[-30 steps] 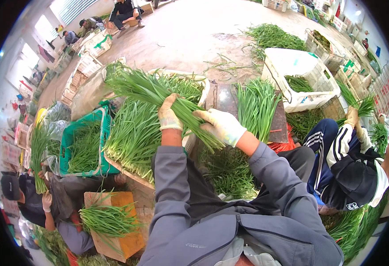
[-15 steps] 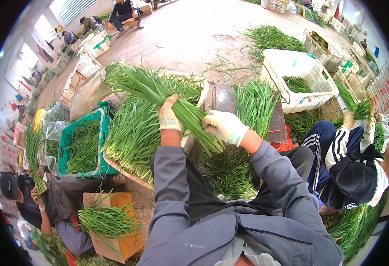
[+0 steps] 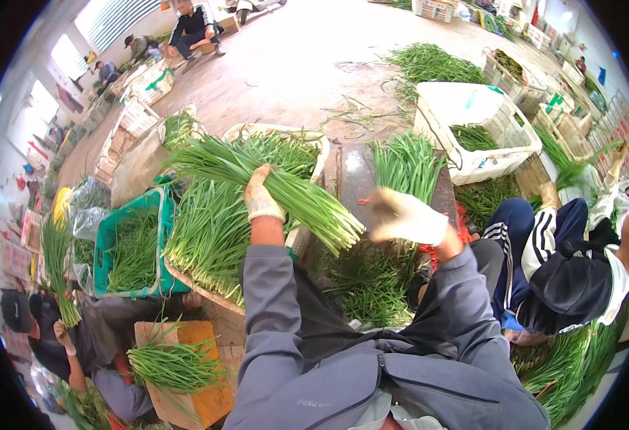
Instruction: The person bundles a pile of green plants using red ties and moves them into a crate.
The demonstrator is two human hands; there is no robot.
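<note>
My left hand (image 3: 260,195), in a pale work glove, is closed round a thick bunch of garlic chives (image 3: 311,206). The leaves point to the far left and the pale cut ends toward the near right. My right hand (image 3: 413,217), also gloved and smeared by motion, is off to the right of those ends, apart from the bunch. Its fingers are too blurred to read. Just beyond it, another bunch of chives (image 3: 406,168) rests on a dark board (image 3: 355,175). Under and left of my left hand, many chives (image 3: 203,240) fill a large pale crate (image 3: 323,147).
A green crate (image 3: 162,247) with loose greens stands at left, a white crate (image 3: 475,168) at far right. Trimmings (image 3: 372,283) cover the ground between my legs. Co-workers sit close on both sides; the left one has chives (image 3: 174,367) on a wooden box (image 3: 210,390).
My right hand has come away from the stem ends and moved right, toward the board. My left hand has shifted slightly left, still with the bunch.
</note>
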